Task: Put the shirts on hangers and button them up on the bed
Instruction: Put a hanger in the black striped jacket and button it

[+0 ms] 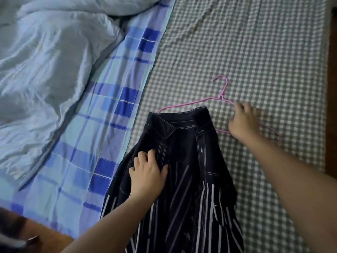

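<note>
A dark navy shirt (184, 161) with white stitching and white stripes on its lower part lies collar-up on the grey checked bed cover (264, 52). A pink wire hanger (221, 92) lies flat just beyond the collar, its left arm partly under the shirt. My left hand (147, 172) rests on the shirt's left chest, its fingers curled into the dark fabric. My right hand (243, 123) reaches over the hanger's right arm with its fingers bent down onto the wire; the wire under the palm is hidden.
A rumpled pale blue duvet (45, 70) fills the left side. A blue plaid sheet (113, 110) runs between it and the checked cover. The brown floor shows at the bottom left (45, 236) and along the right edge (331, 88).
</note>
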